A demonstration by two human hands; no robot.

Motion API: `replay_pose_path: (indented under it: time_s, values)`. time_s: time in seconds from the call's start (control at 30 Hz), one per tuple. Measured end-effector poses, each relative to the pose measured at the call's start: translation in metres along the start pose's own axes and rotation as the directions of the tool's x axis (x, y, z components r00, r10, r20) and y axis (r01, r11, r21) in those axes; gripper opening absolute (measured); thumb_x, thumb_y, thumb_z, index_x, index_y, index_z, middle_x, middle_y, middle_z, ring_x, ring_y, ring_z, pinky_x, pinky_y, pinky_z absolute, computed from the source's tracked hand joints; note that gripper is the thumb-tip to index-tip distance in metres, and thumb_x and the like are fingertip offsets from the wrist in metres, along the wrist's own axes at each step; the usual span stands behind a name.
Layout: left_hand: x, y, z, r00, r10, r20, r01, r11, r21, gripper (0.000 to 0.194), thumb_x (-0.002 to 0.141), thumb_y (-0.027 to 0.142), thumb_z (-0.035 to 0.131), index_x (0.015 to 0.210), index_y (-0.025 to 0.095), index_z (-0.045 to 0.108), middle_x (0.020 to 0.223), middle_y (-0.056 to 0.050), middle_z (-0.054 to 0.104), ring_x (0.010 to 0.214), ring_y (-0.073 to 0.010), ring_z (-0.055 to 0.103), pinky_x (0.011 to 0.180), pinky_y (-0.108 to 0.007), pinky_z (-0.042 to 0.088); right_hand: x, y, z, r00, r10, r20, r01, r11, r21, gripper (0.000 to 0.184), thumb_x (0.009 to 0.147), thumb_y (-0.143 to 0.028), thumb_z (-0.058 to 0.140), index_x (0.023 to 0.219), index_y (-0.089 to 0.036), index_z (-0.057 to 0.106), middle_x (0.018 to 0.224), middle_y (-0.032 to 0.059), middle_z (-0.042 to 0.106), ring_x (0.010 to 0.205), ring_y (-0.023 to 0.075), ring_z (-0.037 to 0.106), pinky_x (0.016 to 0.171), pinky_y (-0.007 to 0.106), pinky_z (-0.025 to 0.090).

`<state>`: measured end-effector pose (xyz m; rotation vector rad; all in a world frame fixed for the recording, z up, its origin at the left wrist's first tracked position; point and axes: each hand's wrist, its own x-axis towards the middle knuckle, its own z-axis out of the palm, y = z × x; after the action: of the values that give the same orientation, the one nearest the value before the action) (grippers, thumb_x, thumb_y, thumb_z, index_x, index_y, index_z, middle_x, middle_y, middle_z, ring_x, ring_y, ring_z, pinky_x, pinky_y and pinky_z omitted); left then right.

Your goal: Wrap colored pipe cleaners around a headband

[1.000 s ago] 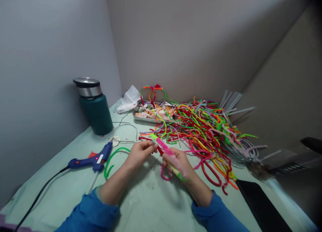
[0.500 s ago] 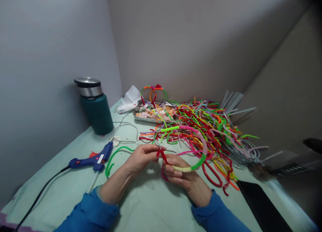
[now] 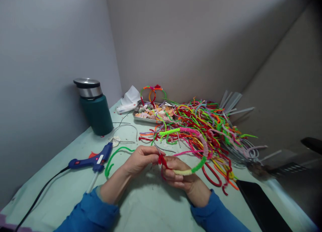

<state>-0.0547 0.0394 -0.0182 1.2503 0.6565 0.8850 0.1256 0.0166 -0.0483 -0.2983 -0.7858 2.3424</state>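
My right hand [image 3: 179, 177] is closed around one end of a curved headband [image 3: 198, 145] wrapped in green, pink and pale yellow pipe cleaners. The band arcs up and away over the table. My left hand [image 3: 141, 158] pinches a red pipe cleaner [image 3: 162, 161] right at the band's near end, where both hands meet. Both sleeves are blue.
A big heap of coloured pipe cleaners [image 3: 211, 128] lies beyond my hands. A metal tray [image 3: 141, 117] of small decorations sits behind, a green flask [image 3: 95, 108] at the left. A blue glue gun [image 3: 89, 161] and a green pipe cleaner [image 3: 114, 156] lie left. A black flat object [image 3: 261, 205] is at right.
The headband has swung from lying along my right hand to arcing upward and outward. My left hand now pinches the red pipe cleaner at its near end.
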Motion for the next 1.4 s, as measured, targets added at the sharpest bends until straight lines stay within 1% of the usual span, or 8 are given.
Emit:
replay_pose_path:
  time_s: [0.43, 0.53, 0.67, 0.73, 0.87, 1.0, 1.17, 1.4]
  values:
    - [0.004, 0.008, 0.012, 0.963, 0.083, -0.255, -0.038, 0.984, 0.176, 0.029, 0.069, 0.04, 0.066, 0.06, 0.014, 0.059, 0.053, 0.002, 0.05, 0.052, -0.0091, 0.041, 0.053, -0.022, 0.03, 0.008, 0.003, 0.019, 0.932, -0.232, -0.278, 0.156, 0.95, -0.271, 0.015, 0.076, -0.026, 0.064, 0.078, -0.016, 0.054, 0.052, -0.0052, 0.052, 0.034, 0.0025, 0.031, 0.033, 0.015, 0.029]
    - [0.006, 0.008, 0.014, 0.937, 0.081, -0.339, -0.015, 0.981, 0.194, 0.029, 0.066, 0.039, 0.067, 0.055, 0.014, 0.056, 0.05, 0.003, 0.048, 0.05, -0.0085, 0.04, 0.051, -0.021, 0.029, 0.014, 0.007, 0.018, 0.864, -0.333, -0.378, 0.144, 0.882, -0.448, 0.02, 0.074, -0.032, 0.064, 0.074, -0.016, 0.054, 0.051, -0.0046, 0.055, 0.03, 0.0035, 0.035, 0.03, 0.017, 0.03]
    - [0.007, 0.006, 0.014, 0.899, 0.077, -0.431, 0.001, 0.984, 0.178, 0.027, 0.062, 0.033, 0.068, 0.05, 0.014, 0.054, 0.048, 0.004, 0.045, 0.049, -0.0078, 0.036, 0.049, -0.021, 0.028, 0.021, 0.013, 0.016, 0.708, -0.551, -0.443, 0.141, 0.724, -0.676, 0.022, 0.068, -0.032, 0.069, 0.067, -0.015, 0.055, 0.047, -0.0049, 0.054, 0.035, 0.0055, 0.044, 0.034, 0.017, 0.033]
    - [0.008, 0.004, 0.014, 0.895, 0.069, -0.44, 0.012, 0.984, 0.179, 0.025, 0.063, 0.031, 0.068, 0.05, 0.014, 0.055, 0.049, 0.003, 0.046, 0.05, -0.0079, 0.036, 0.05, -0.021, 0.028, 0.022, 0.014, 0.015, 0.686, -0.575, -0.447, 0.14, 0.706, -0.694, 0.022, 0.067, -0.032, 0.07, 0.066, -0.015, 0.056, 0.048, -0.0047, 0.054, 0.037, 0.0056, 0.045, 0.035, 0.017, 0.033]
    - [0.008, 0.004, 0.012, 0.934, 0.047, -0.354, 0.007, 0.989, 0.15, 0.02, 0.067, 0.033, 0.066, 0.072, 0.014, 0.067, 0.061, 0.001, 0.054, 0.054, -0.0092, 0.041, 0.054, -0.022, 0.032, 0.016, 0.008, 0.012, 0.826, -0.373, -0.423, 0.138, 0.861, -0.49, 0.024, 0.071, -0.035, 0.067, 0.069, -0.015, 0.053, 0.05, -0.0047, 0.054, 0.03, 0.0036, 0.035, 0.03, 0.017, 0.029]
    - [0.004, 0.005, 0.01, 0.966, 0.054, -0.253, -0.037, 0.997, 0.072, 0.029, 0.074, 0.036, 0.061, 0.098, 0.02, 0.068, 0.08, -0.002, 0.06, 0.065, -0.0119, 0.048, 0.064, -0.024, 0.037, 0.009, 0.002, 0.009, 0.946, -0.189, -0.265, 0.134, 0.968, -0.212, 0.016, 0.076, -0.026, 0.065, 0.077, -0.016, 0.051, 0.053, -0.0058, 0.05, 0.034, 0.0017, 0.028, 0.032, 0.015, 0.028]
    - [0.002, 0.01, 0.008, 0.977, 0.119, -0.179, -0.094, 0.985, 0.143, 0.023, 0.077, 0.037, 0.057, 0.084, 0.019, 0.071, 0.085, -0.007, 0.06, 0.077, -0.0174, 0.051, 0.069, -0.026, 0.038, 0.003, -0.002, 0.012, 0.974, -0.07, -0.213, 0.052, 0.995, -0.087, 0.017, 0.076, -0.02, 0.064, 0.071, -0.017, 0.048, 0.05, -0.0067, 0.044, 0.035, 0.0013, 0.021, 0.032, 0.014, 0.02]
    - [0.004, 0.013, 0.006, 0.964, 0.209, -0.165, -0.155, 0.945, 0.289, 0.024, 0.076, 0.041, 0.06, 0.073, 0.018, 0.068, 0.08, -0.005, 0.058, 0.082, -0.0193, 0.052, 0.075, -0.028, 0.039, 0.003, -0.002, 0.009, 0.972, -0.089, -0.22, 0.061, 0.989, -0.132, 0.02, 0.074, -0.024, 0.067, 0.072, -0.017, 0.049, 0.049, -0.0071, 0.044, 0.036, 0.002, 0.022, 0.033, 0.015, 0.021]
